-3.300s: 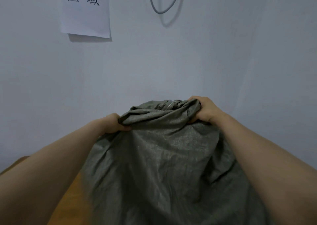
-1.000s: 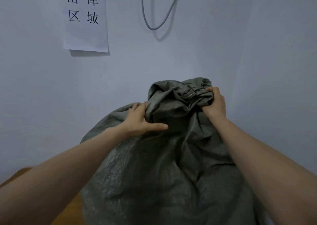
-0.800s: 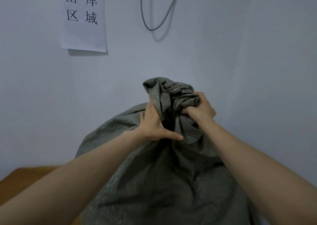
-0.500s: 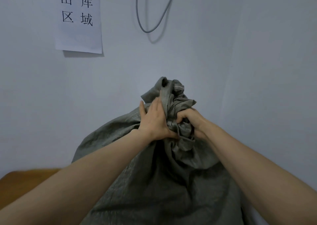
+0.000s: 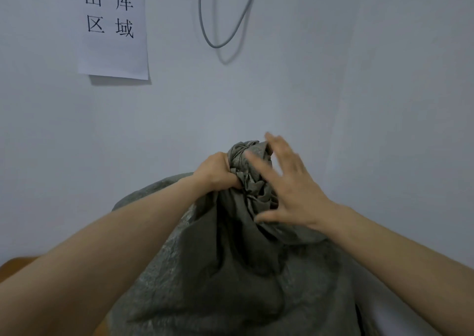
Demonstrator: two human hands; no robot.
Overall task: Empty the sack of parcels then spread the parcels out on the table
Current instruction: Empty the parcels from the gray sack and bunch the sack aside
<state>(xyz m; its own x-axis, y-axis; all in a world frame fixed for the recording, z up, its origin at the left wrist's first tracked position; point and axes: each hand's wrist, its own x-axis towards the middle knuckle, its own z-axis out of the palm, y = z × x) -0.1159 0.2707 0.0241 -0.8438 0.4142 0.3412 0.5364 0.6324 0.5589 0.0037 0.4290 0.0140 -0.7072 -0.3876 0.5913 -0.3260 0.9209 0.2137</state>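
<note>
Your left hand is fisted tight around the bunched neck of the sack, and your right hand is open, fingers spread and a bit blurred, laid loosely against the other side of the gathered top without actually gripping it. That split makes sense to me: one hand pins the twist so the whole thing doesn't slump, the other is free to pick at the folds. The sack itself stands upright right in front of you, full and bulging, filling the lower middle of the view, with its neck at the top between your hands. I can't see any tie or cord in that wad of fabric, so can't say what's holding it shut beyond your fist. No parcels are showing yet, so I'd guess you're at the very start, just working on getting the mouth open. Only a sliver of the wooden table shows at the lower left, so I can't tell how much room you've got for spreading stuff out. Behind is a plain wall with a paper sign and a loop of cable hanging down, both well clear of your hands.
</note>
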